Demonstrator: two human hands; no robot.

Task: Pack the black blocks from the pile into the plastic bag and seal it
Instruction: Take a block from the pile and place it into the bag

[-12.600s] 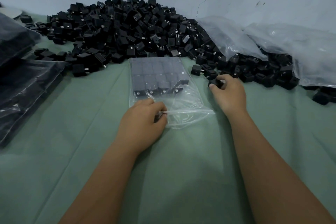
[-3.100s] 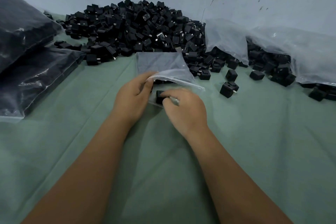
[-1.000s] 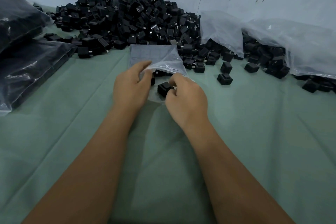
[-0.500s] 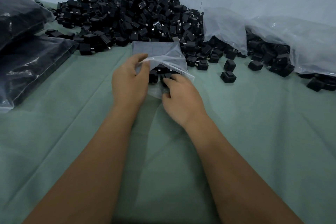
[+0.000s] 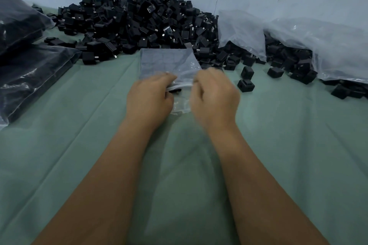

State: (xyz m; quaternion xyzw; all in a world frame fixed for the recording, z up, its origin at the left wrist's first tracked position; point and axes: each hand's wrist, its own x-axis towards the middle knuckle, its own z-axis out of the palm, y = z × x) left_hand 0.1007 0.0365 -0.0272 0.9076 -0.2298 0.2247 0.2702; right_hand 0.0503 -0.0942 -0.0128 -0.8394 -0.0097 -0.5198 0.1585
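Observation:
A clear plastic bag [image 5: 167,61] filled with rows of black blocks lies flat on the green cloth, its mouth toward me. My left hand [image 5: 149,99] pinches the left end of the bag's zip strip. My right hand [image 5: 215,95], slightly blurred, has its fingers curled at the right end of the same strip. A short stretch of the white strip shows between the two hands. The big pile of loose black blocks [image 5: 135,20] lies just beyond the bag, against the wall.
Filled dark bags [image 5: 29,69] are stacked at the left. Large crumpled clear bags [image 5: 328,45] lie over more blocks at the right. A few stray blocks [image 5: 246,85] sit right of my right hand. Green cloth [image 5: 298,145] covers the surface.
My right hand has come out of the bag's mouth, leaving its block inside, and moved to the zip strip. My left hand has lowered the lifted top flap onto the bag.

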